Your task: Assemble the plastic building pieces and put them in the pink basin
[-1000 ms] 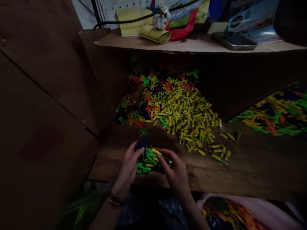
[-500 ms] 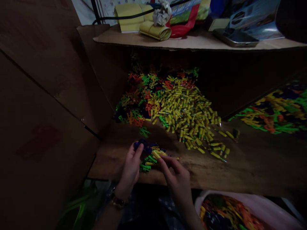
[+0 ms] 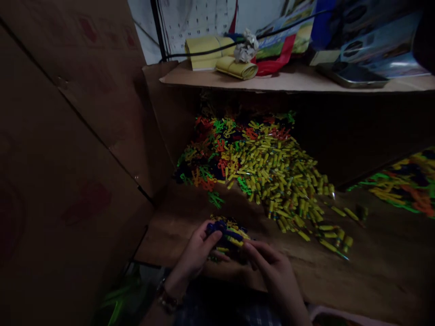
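A dark blue plastic piece point(image 3: 219, 227) is held in my left hand point(image 3: 202, 244), between thumb and fingers. My right hand point(image 3: 267, 258) pinches the end of a small yellow piece point(image 3: 236, 241) lying against the blue one. Under and behind both hands is a small group of yellow, green and dark pieces point(image 3: 226, 222) on the wooden table point(image 3: 163, 235). Beyond them spreads a large pile of small yellow cylinders point(image 3: 288, 172). To its left lie tangled red, green, orange and dark blue plastic pieces point(image 3: 207, 158).
A cardboard shelf point(image 3: 288, 84) above the pile holds yellow rolled paper point(image 3: 237, 68), crumpled paper and a phone point(image 3: 353, 75). Cardboard point(image 3: 68, 136) walls the left side. More coloured pieces point(image 3: 408, 185) lie at the right. A pink tub's rim point(image 3: 326, 311) shows at the bottom.
The view has shifted, so the scene sits lower and further right. My hands have come together, and the yellow piece in my right hand now meets the blue piece in my left.
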Demonstrator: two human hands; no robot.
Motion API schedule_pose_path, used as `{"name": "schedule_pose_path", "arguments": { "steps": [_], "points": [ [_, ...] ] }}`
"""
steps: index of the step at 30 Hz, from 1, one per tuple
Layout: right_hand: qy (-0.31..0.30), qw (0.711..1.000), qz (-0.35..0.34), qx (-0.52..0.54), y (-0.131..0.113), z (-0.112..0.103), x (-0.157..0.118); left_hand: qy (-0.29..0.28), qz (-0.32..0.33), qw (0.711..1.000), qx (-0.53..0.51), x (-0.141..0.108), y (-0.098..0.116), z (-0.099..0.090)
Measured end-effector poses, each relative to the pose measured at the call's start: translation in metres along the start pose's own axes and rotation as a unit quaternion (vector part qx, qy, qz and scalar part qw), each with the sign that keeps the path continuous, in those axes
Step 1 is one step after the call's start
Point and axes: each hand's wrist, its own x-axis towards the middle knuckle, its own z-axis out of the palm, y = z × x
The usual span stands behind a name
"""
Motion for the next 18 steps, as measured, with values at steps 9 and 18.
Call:
{"name": "schedule_pose_path", "arguments": {
  "steps": [9,18],
  "points": [
    [0.121,0.941,-0.207,-0.239,0.056,-0.034,0.037,0.200,0.167,0.859,0.442,0.063,0.016,-0.030],
    [0.071,0.795,-0.326,-0.506,0.044,-0.039,0.145,0.184,0.155,0.884,0.402,0.117,0.008,-0.023]
  ]
}}
